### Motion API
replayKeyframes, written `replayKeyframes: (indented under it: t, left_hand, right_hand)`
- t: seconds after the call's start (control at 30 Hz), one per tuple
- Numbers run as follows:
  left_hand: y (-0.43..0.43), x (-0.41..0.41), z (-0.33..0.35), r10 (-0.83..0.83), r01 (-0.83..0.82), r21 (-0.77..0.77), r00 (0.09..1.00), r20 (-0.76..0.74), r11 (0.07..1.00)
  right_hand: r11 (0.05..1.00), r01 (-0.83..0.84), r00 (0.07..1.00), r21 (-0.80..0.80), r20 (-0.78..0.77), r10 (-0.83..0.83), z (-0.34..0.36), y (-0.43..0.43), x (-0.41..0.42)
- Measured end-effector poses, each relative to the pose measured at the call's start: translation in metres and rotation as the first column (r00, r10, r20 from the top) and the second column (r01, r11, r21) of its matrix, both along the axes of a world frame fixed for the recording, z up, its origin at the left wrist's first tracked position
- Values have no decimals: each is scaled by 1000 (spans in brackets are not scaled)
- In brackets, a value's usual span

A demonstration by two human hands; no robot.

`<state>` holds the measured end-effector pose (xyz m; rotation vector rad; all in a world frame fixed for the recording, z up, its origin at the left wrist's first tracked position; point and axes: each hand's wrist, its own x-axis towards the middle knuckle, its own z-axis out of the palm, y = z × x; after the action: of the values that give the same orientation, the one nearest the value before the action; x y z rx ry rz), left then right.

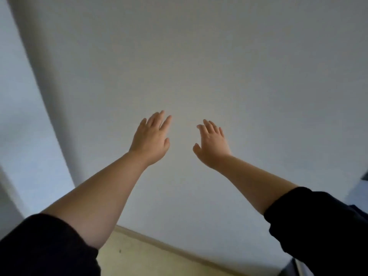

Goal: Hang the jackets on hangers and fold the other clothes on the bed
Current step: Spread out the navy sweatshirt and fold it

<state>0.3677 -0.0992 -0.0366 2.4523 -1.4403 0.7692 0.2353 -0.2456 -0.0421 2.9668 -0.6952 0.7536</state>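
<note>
While left hand, right hand hover, white wall meets floor.

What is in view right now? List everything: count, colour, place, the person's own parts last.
wall: one, grey-white, fills most of the view ahead
wall corner: one, bluish white, vertical edge at the left
floor: one patch, pale yellow, bottom centre
skirting board: one, beige, between wall and floor
dark object: one, dark, right edge; too little shows to name it
jackets, hangers, other clothes, bed: none in view
left sleeve: one, black, bottom left corner
right sleeve: one, black, bottom right
left grip: one bare hand, fingers straight, raised before the wall, holds nothing
right grip: one bare hand, fingers straight, beside the left, holds nothing
</note>
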Motion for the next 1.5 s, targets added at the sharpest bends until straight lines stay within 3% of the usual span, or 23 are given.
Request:
replayKeyframes:
  t: [0.17, 0.37, 0.53, 0.67, 0.9, 1.0, 1.2, 1.3, 1.4, 1.5]
  left_hand:
    - [-167, -96, -31, -195, 199, 49, 978, -78, 979]
    - [-305, -196, -59, -423, 430, 138, 903, -81, 892]
    - [-383, -262, -92, -632, 637, 224, 768, -105, 737]
    - [-444, -321, -114, -804, 812, 234, 574, -157, 534]
    - [-518, -431, -181, -850, 912, 247, 399, -343, 328]
    - [-550, -471, -222, -804, 892, 342, 426, -415, 296]
    - [-616, -522, -308, -628, 827, 400, 561, -539, 396]
    - [-629, -530, -362, -509, 810, 451, 587, -630, 375]
    - [-635, -532, -419, -416, 805, 481, 592, -690, 347]
    - [-644, -534, -476, -391, 799, 460, 594, -703, 387]
  right_hand:
    - [972, 227, 972, 51, -75, -223, -36, -140, -130]
    - [858, 492, 870, 144, -106, -481, -65, -248, -251]
    - [711, 669, 739, 217, -97, -667, -100, -297, -330]
    - [590, 766, 631, 256, -126, -765, -124, -326, -382]
    - [403, 860, 478, 314, -215, -852, -185, -377, -474]
    - [324, 873, 439, 364, -302, -846, -228, -407, -513]
    - [208, 878, 391, 431, -395, -831, -329, -474, -561]
    - [161, 860, 399, 485, -442, -803, -387, -488, -565]
    - [187, 865, 420, 466, -466, -779, -443, -502, -565]
    - [227, 870, 432, 437, -458, -777, -495, -516, -565]
